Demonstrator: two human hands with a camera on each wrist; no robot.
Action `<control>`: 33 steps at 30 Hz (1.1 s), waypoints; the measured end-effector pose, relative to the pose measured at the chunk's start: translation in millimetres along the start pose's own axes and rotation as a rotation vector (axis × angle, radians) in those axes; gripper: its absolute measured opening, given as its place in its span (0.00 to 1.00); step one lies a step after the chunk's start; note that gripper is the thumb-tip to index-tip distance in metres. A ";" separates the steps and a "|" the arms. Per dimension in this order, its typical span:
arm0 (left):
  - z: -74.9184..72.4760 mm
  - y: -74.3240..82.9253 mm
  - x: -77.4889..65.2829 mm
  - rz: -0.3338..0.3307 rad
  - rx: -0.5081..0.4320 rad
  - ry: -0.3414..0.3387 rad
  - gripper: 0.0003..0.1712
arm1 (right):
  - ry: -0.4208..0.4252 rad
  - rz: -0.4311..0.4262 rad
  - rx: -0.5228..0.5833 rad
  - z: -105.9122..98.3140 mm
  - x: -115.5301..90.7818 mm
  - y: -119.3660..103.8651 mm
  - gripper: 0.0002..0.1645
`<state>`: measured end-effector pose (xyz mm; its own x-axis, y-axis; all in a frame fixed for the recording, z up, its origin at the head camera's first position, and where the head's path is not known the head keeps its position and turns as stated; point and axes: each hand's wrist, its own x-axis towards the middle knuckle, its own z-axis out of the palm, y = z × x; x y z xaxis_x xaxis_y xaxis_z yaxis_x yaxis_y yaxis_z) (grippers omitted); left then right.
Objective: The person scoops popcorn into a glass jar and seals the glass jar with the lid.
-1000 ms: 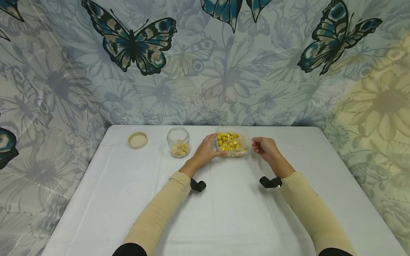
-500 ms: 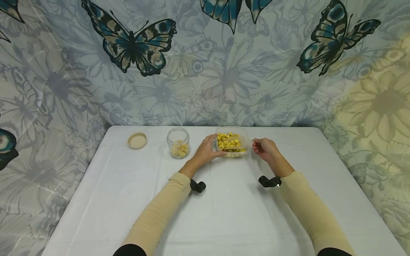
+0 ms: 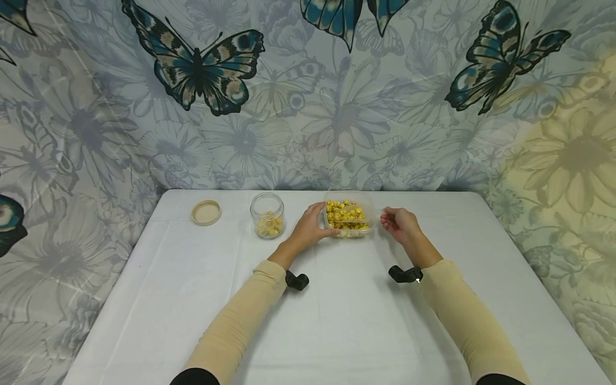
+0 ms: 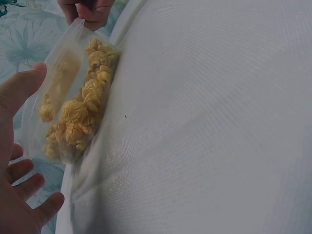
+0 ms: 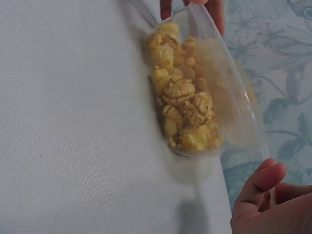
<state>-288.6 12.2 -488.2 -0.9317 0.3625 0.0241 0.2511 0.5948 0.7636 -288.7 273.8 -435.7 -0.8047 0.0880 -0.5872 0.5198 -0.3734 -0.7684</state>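
Note:
A clear plastic container [image 3: 358,231] holds yellow popcorn [image 3: 340,205] near the table's far edge. My left hand [image 3: 308,227] steadies its left end, thumb at the near corner and fingers round the side. Just beyond the right end, my right hand [image 3: 400,224] pinches the thin handle of a translucent plastic spoon [image 5: 272,197] between thumb and fingers. The spoon's cloudy bowl sits inside the container among the popcorn, seen blurred through the wall in both wrist views. A glass jar [image 3: 267,203], partly filled with popcorn, stands open left of my left hand.
A round beige-rimmed lid [image 3: 206,213] lies at the far left. White cloth covers the table [image 3: 346,310], and a butterfly-patterned backdrop [image 3: 346,117] rises directly behind its far edge.
The spoon's bowl has shifted and tilted within the popcorn, with pieces now showing around it. Both hands have stayed almost in place, as have the container, jar and lid.

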 end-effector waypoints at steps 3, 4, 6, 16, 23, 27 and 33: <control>0.2 0.7 -0.7 0.000 -0.003 0.003 0.55 | 0.012 -0.007 -0.001 -1.3 1.2 0.8 0.06; 0.1 0.8 -0.8 0.000 -0.003 0.004 0.55 | 0.013 -0.010 -0.004 -1.4 1.4 0.8 0.06; 0.0 1.0 -1.0 0.001 -0.003 0.004 0.55 | 0.015 -0.019 -0.014 -1.8 1.8 1.1 0.05; -0.4 0.8 -1.5 0.007 -0.010 0.002 0.55 | 0.001 -0.042 0.005 -3.4 1.7 2.5 0.08; -0.3 0.9 -0.9 0.008 -0.015 -0.001 0.55 | 0.008 -0.057 0.021 -3.3 -0.6 1.8 0.08; -0.3 0.9 -0.9 0.007 -0.009 0.002 0.55 | 0.002 -0.063 0.016 -2.9 -1.7 1.5 0.08; -0.7 1.5 -1.7 0.001 -0.010 -0.001 0.54 | -0.013 -0.078 0.030 -3.8 -2.7 1.0 0.10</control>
<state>-286.9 12.1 -486.7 -0.9312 0.3637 0.0244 0.2495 0.5871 0.7701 -284.9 276.7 -435.8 -0.8460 0.1063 -0.5224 0.4468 -0.3934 -0.8035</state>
